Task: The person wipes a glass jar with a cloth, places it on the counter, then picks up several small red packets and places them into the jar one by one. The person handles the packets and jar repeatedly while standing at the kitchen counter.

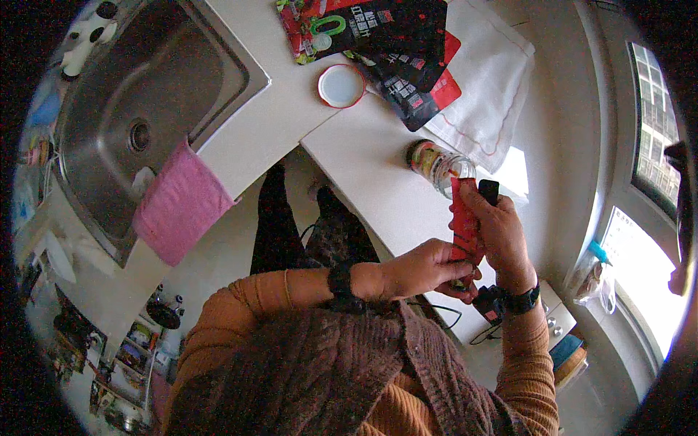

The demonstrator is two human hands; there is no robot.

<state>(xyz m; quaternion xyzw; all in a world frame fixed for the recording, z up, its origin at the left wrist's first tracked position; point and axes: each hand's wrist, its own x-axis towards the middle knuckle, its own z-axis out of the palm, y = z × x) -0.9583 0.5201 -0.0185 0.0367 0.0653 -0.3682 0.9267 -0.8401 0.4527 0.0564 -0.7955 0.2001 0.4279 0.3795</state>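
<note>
My right hand (499, 229) grips a narrow red packet (461, 218) with its thumb over the upper part. Beside that thumb a small black object (488, 191) sticks up; its kind is unclear. My left hand (428, 270) holds the packet's lower end, fingers curled around it. The packet's upper end overlaps the mouth of a labelled glass jar (436, 163) on the white counter; whether they touch cannot be told. A round white lid with a red rim (342, 86) lies inside up on the countertop. Several black and red pouches (381, 43) overlap behind it.
At left is a stainless steel sink (163, 71) with a pink cloth (182, 204) over its edge. A white cloth (485, 92) lies under and beside the pouches. A black device with a cable (488, 305) is near my right wrist. A window (654, 125) is at right.
</note>
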